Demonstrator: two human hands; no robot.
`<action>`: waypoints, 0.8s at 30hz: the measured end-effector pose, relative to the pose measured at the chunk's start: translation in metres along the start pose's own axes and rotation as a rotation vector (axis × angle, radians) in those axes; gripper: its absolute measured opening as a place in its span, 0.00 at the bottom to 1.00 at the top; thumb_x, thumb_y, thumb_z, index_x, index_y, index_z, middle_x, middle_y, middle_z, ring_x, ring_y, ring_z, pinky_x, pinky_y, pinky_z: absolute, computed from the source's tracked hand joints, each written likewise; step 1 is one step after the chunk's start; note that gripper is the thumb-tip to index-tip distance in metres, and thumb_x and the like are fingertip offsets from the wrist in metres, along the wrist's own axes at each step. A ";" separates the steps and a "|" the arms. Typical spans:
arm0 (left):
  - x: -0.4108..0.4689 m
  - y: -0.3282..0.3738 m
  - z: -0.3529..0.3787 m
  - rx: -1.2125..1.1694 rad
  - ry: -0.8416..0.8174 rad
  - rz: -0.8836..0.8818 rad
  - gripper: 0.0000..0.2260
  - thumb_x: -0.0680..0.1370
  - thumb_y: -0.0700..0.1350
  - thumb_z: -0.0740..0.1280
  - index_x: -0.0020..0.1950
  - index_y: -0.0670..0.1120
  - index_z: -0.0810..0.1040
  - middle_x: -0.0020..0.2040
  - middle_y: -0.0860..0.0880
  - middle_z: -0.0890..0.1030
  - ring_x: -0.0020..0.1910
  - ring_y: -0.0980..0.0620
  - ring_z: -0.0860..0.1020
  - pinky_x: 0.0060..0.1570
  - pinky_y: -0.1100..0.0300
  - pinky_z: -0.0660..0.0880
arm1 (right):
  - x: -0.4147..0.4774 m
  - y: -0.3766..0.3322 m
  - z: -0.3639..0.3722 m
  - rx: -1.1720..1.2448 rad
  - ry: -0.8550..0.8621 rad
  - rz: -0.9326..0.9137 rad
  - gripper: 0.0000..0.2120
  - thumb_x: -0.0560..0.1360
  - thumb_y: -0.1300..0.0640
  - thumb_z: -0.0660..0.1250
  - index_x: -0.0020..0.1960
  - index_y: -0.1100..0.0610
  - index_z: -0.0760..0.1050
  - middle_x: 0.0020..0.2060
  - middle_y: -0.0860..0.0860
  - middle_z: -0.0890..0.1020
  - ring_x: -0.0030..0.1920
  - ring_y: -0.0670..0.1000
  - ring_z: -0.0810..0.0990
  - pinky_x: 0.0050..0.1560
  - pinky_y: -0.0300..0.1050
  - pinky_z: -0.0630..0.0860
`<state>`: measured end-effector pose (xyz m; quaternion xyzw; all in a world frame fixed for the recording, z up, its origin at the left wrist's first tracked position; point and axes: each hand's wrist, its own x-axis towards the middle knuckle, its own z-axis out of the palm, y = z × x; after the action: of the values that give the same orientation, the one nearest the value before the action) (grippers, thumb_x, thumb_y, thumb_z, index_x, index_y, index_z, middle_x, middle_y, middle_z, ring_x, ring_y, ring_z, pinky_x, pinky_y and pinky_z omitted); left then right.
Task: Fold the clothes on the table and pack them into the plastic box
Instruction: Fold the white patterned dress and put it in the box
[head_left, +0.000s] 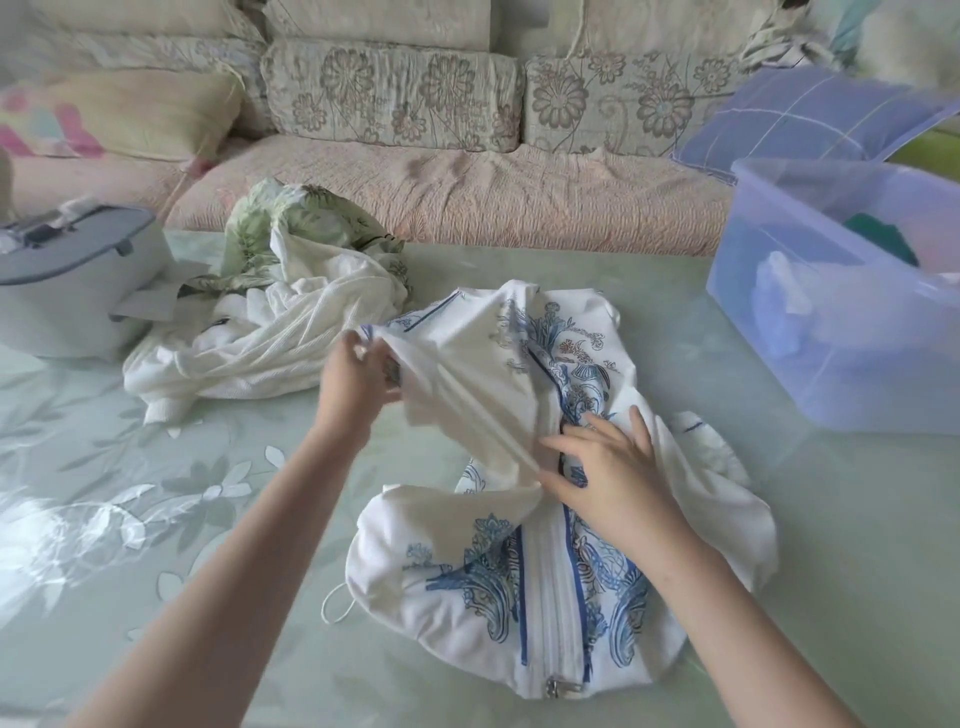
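Note:
A white zip-up jacket with blue floral print (498, 561) lies on the pale green table (156, 519) in front of me, its zipper toward me. My left hand (358, 379) grips the edge of a raised fold of the jacket at its left side. My right hand (608, 467) rests flat with spread fingers on the jacket's middle, beside the zip. A pile of a white ribbed garment (270, 343) and a green leaf-print garment (291, 228) sits behind, to the left. The translucent blue plastic box (810, 322) stands at the right with some clothes inside.
A grey and white lidded container (67, 280) stands at the table's left edge. Behind the table runs a floral sofa (415, 104) with a pink cover, a cushion at left and a blue checked cushion (800, 119) at right.

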<state>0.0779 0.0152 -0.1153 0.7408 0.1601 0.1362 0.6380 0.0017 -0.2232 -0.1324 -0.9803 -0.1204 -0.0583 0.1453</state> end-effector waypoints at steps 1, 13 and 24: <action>0.005 0.009 -0.008 0.070 0.073 0.092 0.04 0.81 0.45 0.60 0.52 0.45 0.67 0.43 0.39 0.77 0.34 0.46 0.75 0.36 0.51 0.78 | 0.000 0.000 0.002 -0.025 -0.017 -0.002 0.18 0.78 0.43 0.59 0.67 0.44 0.72 0.69 0.45 0.72 0.74 0.48 0.58 0.74 0.50 0.36; 0.002 -0.005 -0.043 0.360 -0.002 0.134 0.10 0.81 0.45 0.58 0.52 0.40 0.75 0.47 0.41 0.77 0.46 0.44 0.76 0.42 0.53 0.68 | -0.005 0.003 0.003 -0.020 0.028 -0.003 0.16 0.80 0.47 0.59 0.66 0.48 0.74 0.65 0.44 0.75 0.70 0.46 0.65 0.74 0.49 0.40; -0.020 -0.050 -0.062 0.683 -0.013 0.048 0.14 0.71 0.37 0.72 0.56 0.42 0.78 0.50 0.41 0.80 0.48 0.42 0.76 0.41 0.56 0.68 | -0.004 0.004 -0.004 -0.002 -0.015 0.024 0.15 0.80 0.48 0.59 0.64 0.47 0.75 0.65 0.42 0.75 0.72 0.44 0.62 0.73 0.46 0.38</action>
<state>0.0315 0.0692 -0.1557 0.9160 0.1751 0.0849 0.3509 -0.0014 -0.2289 -0.1304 -0.9822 -0.1098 -0.0495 0.1440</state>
